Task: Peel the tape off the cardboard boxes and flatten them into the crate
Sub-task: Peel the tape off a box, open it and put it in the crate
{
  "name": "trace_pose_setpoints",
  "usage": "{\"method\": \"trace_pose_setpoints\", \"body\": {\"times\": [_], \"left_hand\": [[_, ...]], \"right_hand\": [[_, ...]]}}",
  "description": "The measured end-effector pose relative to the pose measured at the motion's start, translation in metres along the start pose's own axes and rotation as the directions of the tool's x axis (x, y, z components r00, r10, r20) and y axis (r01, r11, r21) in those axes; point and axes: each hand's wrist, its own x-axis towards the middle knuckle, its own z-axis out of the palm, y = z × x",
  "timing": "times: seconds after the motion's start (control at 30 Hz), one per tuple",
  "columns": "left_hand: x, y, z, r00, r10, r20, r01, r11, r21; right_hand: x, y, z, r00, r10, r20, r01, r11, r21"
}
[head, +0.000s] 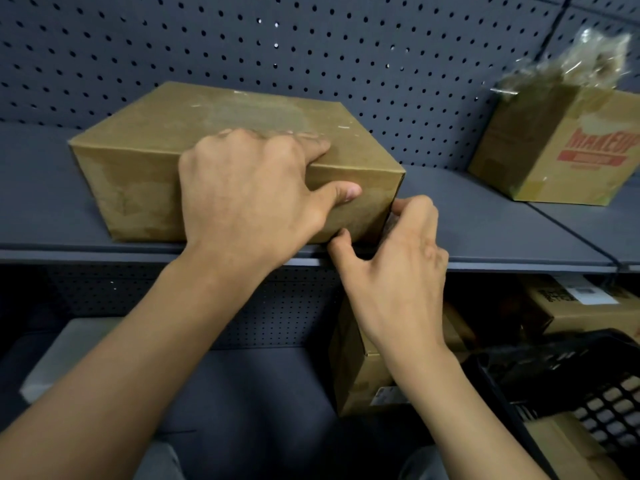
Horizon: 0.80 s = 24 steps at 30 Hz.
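Note:
A flat brown cardboard box (145, 168) lies on a grey shelf (485, 233), with clear tape across its top. My left hand (249, 199) presses on its front top edge, fingers on the top and thumb on the front face. My right hand (398, 268) is at the box's front right corner, its fingertips pinching at the corner where a bit of clear tape shows. A black plastic crate (571, 375) stands at the lower right, below the shelf.
A second cardboard box (554, 161) with red print and crumpled clear tape on top stands at the shelf's right. Grey pegboard (311, 46) backs the shelf. Below are more cardboard boxes (356, 372) and a pale flat block (65, 355) at the lower left.

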Motion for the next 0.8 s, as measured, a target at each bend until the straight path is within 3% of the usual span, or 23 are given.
{"method": "trace_pose_setpoints", "body": {"times": [0.8], "left_hand": [[0.0003,0.0016,0.0000,1.000,-0.017,0.013,0.017,1.000,-0.009]], "right_hand": [[-0.0021,0.0013,-0.0013,0.999,0.029,-0.030,-0.027,0.996,0.083]]}}
